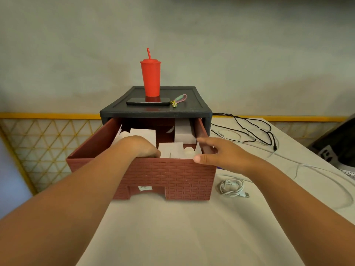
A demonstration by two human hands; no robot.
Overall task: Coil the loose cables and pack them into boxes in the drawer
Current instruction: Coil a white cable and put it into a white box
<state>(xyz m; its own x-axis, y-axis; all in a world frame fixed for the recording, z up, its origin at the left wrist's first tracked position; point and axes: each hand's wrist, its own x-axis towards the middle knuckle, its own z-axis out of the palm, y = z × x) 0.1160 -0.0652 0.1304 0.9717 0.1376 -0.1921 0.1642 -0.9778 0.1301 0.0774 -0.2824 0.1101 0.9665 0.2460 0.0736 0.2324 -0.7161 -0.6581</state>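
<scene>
We reach the left grip [140, 145] into the drawer [172, 175] among the boxes [171, 149], closure hidden so can't tell; right grip [221, 153] spread apart at its corner, likely to steady it.

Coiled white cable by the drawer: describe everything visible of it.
The coiled white cable lies on the pale cloth-covered table, right of the red-brown brick-patterned drawer front, not touching it. Its loops are loose and uneven; a metal USB plug pokes out at the lower right. Neither the left hand nor the right hand touches it.
</scene>
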